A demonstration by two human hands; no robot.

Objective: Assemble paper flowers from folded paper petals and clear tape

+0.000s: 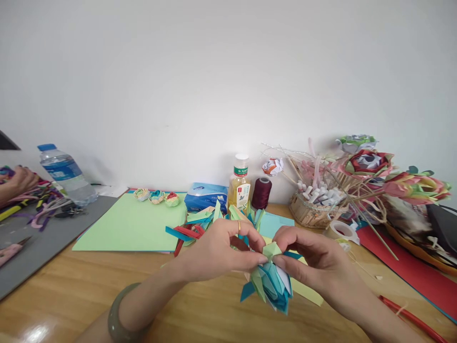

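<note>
Lower centre of frame: left hand (216,250) and right hand (319,264) pinch 1 green fold (271,250) of the paper flower (273,283). Left of centre: 3 rosettes (156,196) on green paper (130,226).

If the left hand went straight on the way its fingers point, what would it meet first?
The folded paper it is pinching; just past that, probably the right hand, though depth there is hard to judge.

A tissue pack (204,196) sits beside a white-capped bottle (241,186), a water bottle (67,174) further left.
</note>
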